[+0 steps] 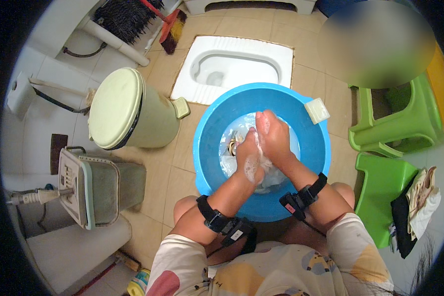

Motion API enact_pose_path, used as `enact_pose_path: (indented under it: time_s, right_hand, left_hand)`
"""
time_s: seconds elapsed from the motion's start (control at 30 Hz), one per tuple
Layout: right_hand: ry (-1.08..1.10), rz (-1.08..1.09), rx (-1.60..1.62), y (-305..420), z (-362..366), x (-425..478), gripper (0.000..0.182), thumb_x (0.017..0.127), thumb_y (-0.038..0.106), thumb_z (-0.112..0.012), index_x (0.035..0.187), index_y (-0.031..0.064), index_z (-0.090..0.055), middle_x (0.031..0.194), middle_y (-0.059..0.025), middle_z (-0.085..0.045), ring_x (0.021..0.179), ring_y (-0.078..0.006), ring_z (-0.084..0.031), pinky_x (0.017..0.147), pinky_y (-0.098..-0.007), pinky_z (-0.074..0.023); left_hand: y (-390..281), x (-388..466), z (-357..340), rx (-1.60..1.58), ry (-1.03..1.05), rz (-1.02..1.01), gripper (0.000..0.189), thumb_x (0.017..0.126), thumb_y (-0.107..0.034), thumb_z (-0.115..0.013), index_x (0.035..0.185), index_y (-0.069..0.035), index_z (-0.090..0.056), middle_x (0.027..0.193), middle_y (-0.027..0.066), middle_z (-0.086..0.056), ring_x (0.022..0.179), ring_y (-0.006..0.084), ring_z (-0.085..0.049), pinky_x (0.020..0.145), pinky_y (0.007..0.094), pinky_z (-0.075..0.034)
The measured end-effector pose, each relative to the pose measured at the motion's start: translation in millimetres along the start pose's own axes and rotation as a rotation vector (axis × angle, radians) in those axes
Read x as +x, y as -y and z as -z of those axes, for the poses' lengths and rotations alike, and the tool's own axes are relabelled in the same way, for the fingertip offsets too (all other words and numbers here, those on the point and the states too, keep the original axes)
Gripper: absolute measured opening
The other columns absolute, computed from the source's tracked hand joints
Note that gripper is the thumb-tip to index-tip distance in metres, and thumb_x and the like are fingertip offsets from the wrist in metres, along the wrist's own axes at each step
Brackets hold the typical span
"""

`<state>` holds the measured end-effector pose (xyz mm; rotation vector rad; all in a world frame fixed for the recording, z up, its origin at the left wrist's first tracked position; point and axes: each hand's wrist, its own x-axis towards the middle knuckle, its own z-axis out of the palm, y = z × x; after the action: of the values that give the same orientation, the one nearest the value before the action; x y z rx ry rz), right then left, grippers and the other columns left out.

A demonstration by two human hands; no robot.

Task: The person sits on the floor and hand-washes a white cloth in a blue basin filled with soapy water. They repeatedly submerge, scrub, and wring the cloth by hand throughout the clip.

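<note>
A round blue plastic basin (207,122) holds soapy water and pale wet cloth (272,177). My left hand (249,155), with suds on its wrist, is closed on a bit of the cloth over the middle of the basin. Against it, my right hand (272,135) is also closed, with foam between the two; the fingers hide most of what is gripped. A patterned piece of fabric (235,142) shows in the water left of my hands. On the basin's upper right rim rests a pale bar of soap (317,110).
Beyond the basin lies a white squat toilet (240,70). At left stand a cream pedal bin (155,122) and a grey mop bucket (129,185). Green plastic stools (410,125) are at right, with folded clothes (421,207) on the lower one. A broom (172,31) stands at the back.
</note>
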<state>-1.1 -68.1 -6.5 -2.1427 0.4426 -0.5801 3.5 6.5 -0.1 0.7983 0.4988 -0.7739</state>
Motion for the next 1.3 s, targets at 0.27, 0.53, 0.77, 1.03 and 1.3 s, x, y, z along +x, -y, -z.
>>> enact_pose_path:
  time_s: [0.27,0.53,0.77,1.03,1.3]
  right_hand:
    - [0.042,0.275,0.013,18,-12,-17,0.017,0.080,0.017,-0.050,0.069,0.0046,-0.045,0.058,-0.0178,-0.050,0.055,-0.0347,-0.053,0.047,-0.0408,-0.0420]
    - [0.117,0.416,-0.239,35,-12,-30,0.014,0.070,0.012,-0.057,0.070,0.0062,-0.044,0.062,-0.0113,-0.046,0.053,-0.0282,-0.053,0.046,-0.0361,-0.0430]
    - [-0.033,0.017,-0.067,-1,-3,-5,0.017,0.078,0.017,-0.051,0.066,0.0070,-0.046,0.052,-0.0117,-0.046,0.050,-0.0304,-0.054,0.044,-0.0387,-0.0429]
    - [0.142,0.278,0.007,32,-6,-30,0.011,0.075,0.014,-0.053,0.076,0.0053,-0.046,0.066,-0.0135,-0.048,0.059,-0.0324,-0.053,0.049,-0.0410,-0.0416]
    - [0.039,0.200,0.062,26,-15,-25,0.018,0.077,0.019,-0.054,0.071,0.0055,-0.043,0.063,-0.0153,-0.049,0.055,-0.0354,-0.050,0.048,-0.0385,-0.0406]
  left_hand:
    - [-9,40,47,0.790,0.141,-0.523,0.031,0.088,-0.033,-0.038,0.081,-0.007,-0.052,0.073,0.0060,-0.054,0.070,0.0177,-0.054,0.066,0.0308,-0.044]
    - [-21,56,65,0.035,0.210,-0.046,0.027,0.087,-0.032,-0.042,0.077,-0.008,-0.051,0.071,0.0040,-0.051,0.065,0.0154,-0.050,0.061,0.0284,-0.043]
    - [-1,18,4,0.030,-0.116,-0.052,0.026,0.088,-0.031,-0.037,0.075,-0.011,-0.048,0.073,0.0073,-0.052,0.073,0.0184,-0.052,0.068,0.0325,-0.044]
    - [-19,30,39,-0.089,0.163,-0.022,0.030,0.087,-0.034,-0.041,0.070,-0.011,-0.050,0.063,0.0033,-0.051,0.060,0.0145,-0.051,0.058,0.0283,-0.043]
    - [-10,38,46,0.345,0.162,-0.301,0.023,0.087,-0.027,-0.040,0.074,-0.010,-0.049,0.069,0.0065,-0.052,0.070,0.0156,-0.053,0.066,0.0297,-0.044]
